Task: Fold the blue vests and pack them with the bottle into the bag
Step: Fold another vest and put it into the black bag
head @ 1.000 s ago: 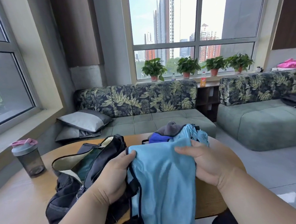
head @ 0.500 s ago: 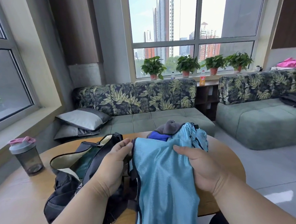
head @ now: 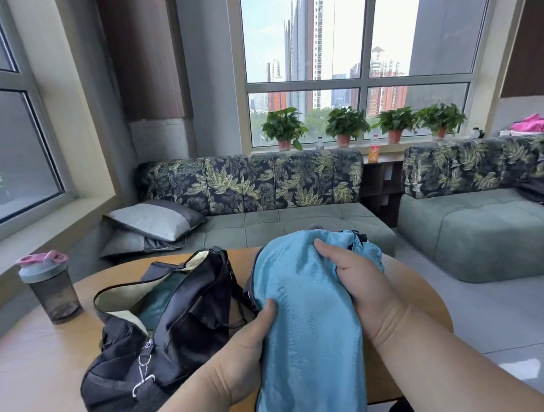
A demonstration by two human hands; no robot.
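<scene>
I see the blue vest (head: 304, 316) has narrowed since a second ago — its dark trim is now tucked out of sight and it drapes as a long strip off the surface (head: 34, 367) edge. My left hand (head: 245, 346) pinches its near side, my right hand (head: 355, 270) clutches the top. The fold looks half done; bag (head: 176, 325) gapes open beside it, bottle (head: 49, 285) stands well apart — still unpacked.

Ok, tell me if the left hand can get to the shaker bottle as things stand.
Probably not right away: the left hand is gripping the blue vest, and the open bag sits between it and the bottle.
</scene>
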